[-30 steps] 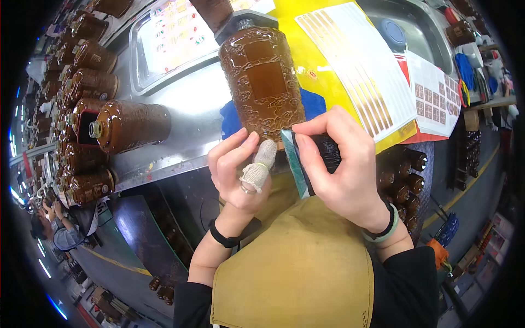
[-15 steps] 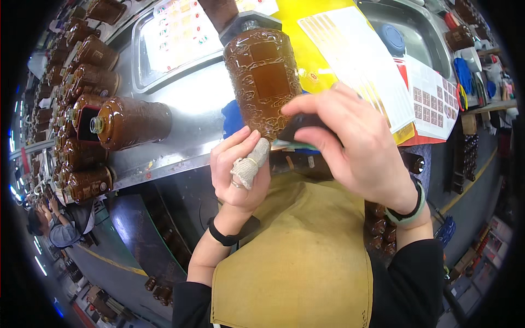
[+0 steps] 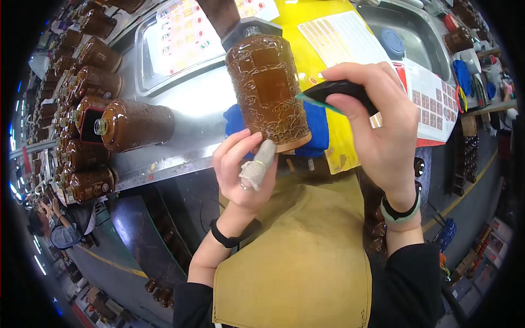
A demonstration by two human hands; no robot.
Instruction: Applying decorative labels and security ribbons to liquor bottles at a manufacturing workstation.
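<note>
A brown glass bottle [image 3: 273,85] with raised patterns and a plain square panel lies with its neck toward a dark grey block [image 3: 262,26] and its base toward me. At that base, my left hand [image 3: 243,177] grips the bottle, one finger wrapped in a pale cloth cover. My right hand [image 3: 385,126] is closed around a black scraper-like tool [image 3: 347,90] with a green edge. The tool's tip is near the bottle's right side; whether it touches, I cannot tell. Blue cloth or padding [image 3: 317,128] shows beneath the bottle.
Another brown bottle [image 3: 139,126] lies on the metal bench to the left, beside several stacked ones [image 3: 90,156]. A metal tray [image 3: 145,71] holds sticker sheets. Label sheets [image 3: 339,38] lie on a yellow sheet [image 3: 342,147]; a blue round lid [image 3: 391,42] is beyond. A person [image 3: 60,227] works far left.
My right hand with the tool has moved up and right, away from the bottle's base. The left hand stays at the base, which now shows more; the bottle has shifted slightly.
</note>
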